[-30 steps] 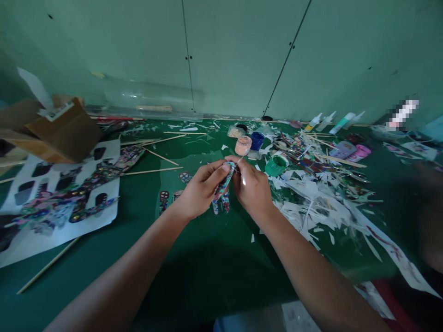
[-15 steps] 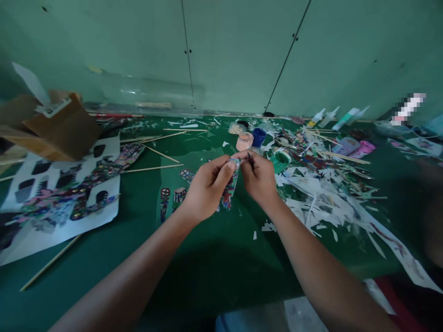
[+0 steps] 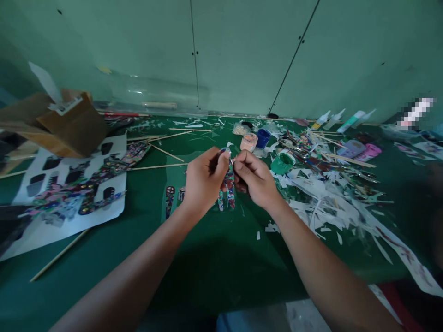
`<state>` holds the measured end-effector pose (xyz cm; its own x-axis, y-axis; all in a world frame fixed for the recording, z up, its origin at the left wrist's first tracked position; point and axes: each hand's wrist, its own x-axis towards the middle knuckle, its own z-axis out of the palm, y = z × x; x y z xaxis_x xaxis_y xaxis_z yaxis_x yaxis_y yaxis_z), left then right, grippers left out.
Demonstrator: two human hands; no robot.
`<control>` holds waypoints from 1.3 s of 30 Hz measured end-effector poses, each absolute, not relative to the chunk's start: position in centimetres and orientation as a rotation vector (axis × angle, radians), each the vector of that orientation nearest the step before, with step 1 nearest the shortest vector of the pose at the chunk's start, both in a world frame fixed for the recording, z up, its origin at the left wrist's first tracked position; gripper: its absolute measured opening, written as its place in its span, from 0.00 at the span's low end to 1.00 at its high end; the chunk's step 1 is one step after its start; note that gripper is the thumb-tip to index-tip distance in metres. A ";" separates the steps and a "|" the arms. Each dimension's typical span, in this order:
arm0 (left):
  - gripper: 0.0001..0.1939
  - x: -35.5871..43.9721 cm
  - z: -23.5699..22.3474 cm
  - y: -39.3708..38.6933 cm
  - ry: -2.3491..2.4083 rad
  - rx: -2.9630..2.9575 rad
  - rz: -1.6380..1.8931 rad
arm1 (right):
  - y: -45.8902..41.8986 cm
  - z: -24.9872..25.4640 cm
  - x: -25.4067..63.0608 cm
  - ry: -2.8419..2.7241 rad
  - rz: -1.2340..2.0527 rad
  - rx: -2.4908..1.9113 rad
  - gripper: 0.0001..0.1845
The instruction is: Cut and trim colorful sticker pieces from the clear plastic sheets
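My left hand [image 3: 205, 180] is closed, thumb on top, around a small painted paper cutout [image 3: 229, 177] with a multicoloured pattern and a pale edge. My right hand [image 3: 255, 178] is at the cutout's right edge, its thumb and fingers pinched together; what lies between them is too small to tell. Beneath both hands is a clear plastic sheet [image 3: 175, 173]. On it, left of my left hand, lie painted pieces, one of them long and narrow [image 3: 169, 200]. The left hand hides part of the others.
A cardboard box [image 3: 74, 131] stands at left beside a white sheet with painted cutouts [image 3: 119, 203]. Thin sticks [image 3: 157, 167] lie about. Paint jars, including a green one [image 3: 283, 163], stand behind my right hand. Paper scraps [image 3: 321, 203] and glue bottles [image 3: 350, 122] are at right.
My right hand has shifted slightly down along the cutout's right side, and its fingers have turned. The left hand still holds the cutout. The whole view has shifted a little.
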<state>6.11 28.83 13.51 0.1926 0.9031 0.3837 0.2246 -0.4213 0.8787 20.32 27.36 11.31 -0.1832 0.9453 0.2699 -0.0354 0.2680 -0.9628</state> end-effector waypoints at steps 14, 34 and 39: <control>0.18 6.3 13.7 28.9 0.952 1.799 1.307 | 26.6 11.4 18.7 -1.285 0.924 -0.898 0.15; 0.18 5.9 13.2 30.1 0.951 1.769 1.349 | 26.4 11.2 19.2 -1.504 0.999 -0.858 0.16; 0.14 4.6 12.2 31.9 1.077 1.830 1.390 | 27.3 10.9 19.8 -1.969 0.266 -1.478 0.13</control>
<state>4.63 31.94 12.15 0.1247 0.8690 0.4789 0.2472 -0.4947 0.8332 19.83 27.31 10.89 -0.1503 0.9144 0.3760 0.7818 0.3427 -0.5209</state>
